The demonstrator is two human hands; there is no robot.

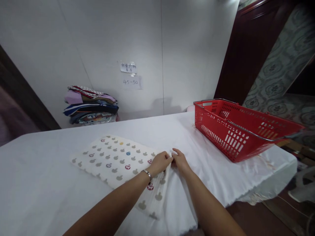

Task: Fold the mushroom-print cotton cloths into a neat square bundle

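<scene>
A cream cloth point(115, 159) printed with small grey and coloured apple shapes lies flat on the white-covered table point(44, 183). My left hand point(159, 163), with a bracelet at the wrist, pinches the cloth's right edge. My right hand point(180, 161) pinches the same edge right beside it, fingertips almost touching those of the left. Both hands are closed on the fabric.
A red plastic shopping basket point(236, 131) with metal handles stands on the table's right end, near the edge. A pile of folded, coloured clothes point(90, 105) sits at the back left against the white wall. Paper labels hang on the wall. A dark wooden door frame stands right.
</scene>
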